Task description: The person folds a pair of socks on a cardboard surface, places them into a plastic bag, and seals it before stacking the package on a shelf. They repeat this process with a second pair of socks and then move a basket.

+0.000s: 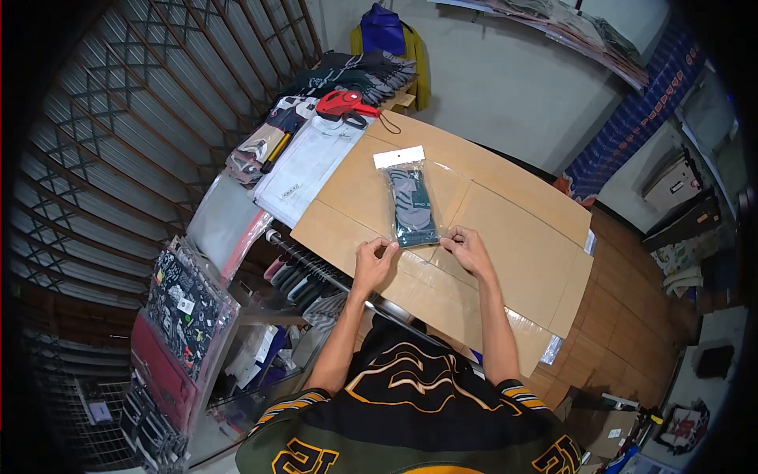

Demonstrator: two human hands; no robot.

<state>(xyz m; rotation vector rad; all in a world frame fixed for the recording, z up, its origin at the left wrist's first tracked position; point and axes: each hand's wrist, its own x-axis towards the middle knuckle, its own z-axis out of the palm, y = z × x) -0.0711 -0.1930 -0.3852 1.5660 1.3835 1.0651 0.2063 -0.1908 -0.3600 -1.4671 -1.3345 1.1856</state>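
Observation:
A clear plastic packet of grey and dark green socks (412,204) lies flat on the cardboard-covered table (505,229), its white header strip at the far end. At the packet's near left corner, my left hand (374,265) pinches the plastic edge between thumb and fingers. My right hand (467,251) pinches the near right corner in the same way. The socks inside show a pale pattern and small lettering too small to read.
Beyond the table's left edge, a red price-label gun (347,107) rests on white sheets (304,170), near a yellow-and-black cutter (276,150). Dark socks are piled (347,79) at the back. Below left, garments hang on a rail (308,272), beside packed clothing (189,304).

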